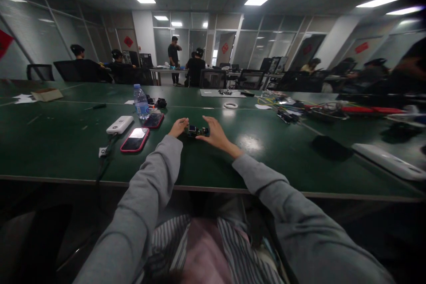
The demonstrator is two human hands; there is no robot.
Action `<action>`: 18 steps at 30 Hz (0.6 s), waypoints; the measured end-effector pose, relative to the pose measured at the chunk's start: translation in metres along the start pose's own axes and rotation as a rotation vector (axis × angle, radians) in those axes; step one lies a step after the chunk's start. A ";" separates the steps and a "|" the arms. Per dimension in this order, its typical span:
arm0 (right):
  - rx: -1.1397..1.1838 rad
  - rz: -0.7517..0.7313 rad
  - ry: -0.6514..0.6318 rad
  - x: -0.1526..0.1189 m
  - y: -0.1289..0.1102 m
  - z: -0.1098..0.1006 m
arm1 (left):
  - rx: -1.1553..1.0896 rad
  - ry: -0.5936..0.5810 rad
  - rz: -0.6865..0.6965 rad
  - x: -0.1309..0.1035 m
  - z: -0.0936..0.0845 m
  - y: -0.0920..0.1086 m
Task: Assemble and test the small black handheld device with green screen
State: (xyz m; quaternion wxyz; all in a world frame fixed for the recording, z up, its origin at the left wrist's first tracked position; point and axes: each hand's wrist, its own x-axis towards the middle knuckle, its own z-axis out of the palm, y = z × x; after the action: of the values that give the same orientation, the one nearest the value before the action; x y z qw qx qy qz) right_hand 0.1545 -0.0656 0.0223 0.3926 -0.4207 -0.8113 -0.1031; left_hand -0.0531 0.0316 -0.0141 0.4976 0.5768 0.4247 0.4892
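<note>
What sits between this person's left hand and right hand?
A small circuit board lies between the left hand and the right hand, in the head view. How firmly either holds it is too small to tell.

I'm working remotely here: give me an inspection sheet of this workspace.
Surface: dark green glossy tabletop, one bright reflection.
Work item: small dark electronic board, between the bare left hand and bare right hand.
Clutter: clear plastic bottle with blue cap, two rectangular phones in pinkish-red cases, white rounded plastic block, white ring.
Hands: left at the board's left end, right curved around its right end; grip unclear.
Cables: black cable from beside the block over the near edge; tangled coloured wires farther right.
Surroundings: several people, chairs and glass partitions beyond.
</note>
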 end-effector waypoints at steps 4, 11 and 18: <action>-0.020 0.016 -0.192 0.002 0.001 0.033 | -0.024 0.131 0.035 0.002 -0.005 0.003; 0.056 0.087 -0.289 0.001 0.010 0.038 | -0.014 0.113 -0.005 -0.006 -0.002 0.010; -0.089 0.335 -0.064 -0.039 0.065 -0.050 | -0.021 0.115 -0.023 -0.011 -0.002 0.015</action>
State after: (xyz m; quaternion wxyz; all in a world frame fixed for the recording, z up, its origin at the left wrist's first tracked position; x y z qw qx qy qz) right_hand 0.2447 -0.0733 0.0163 0.3594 -0.5700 -0.7365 -0.0588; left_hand -0.0564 0.0192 -0.0010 0.4840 0.5376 0.4541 0.5200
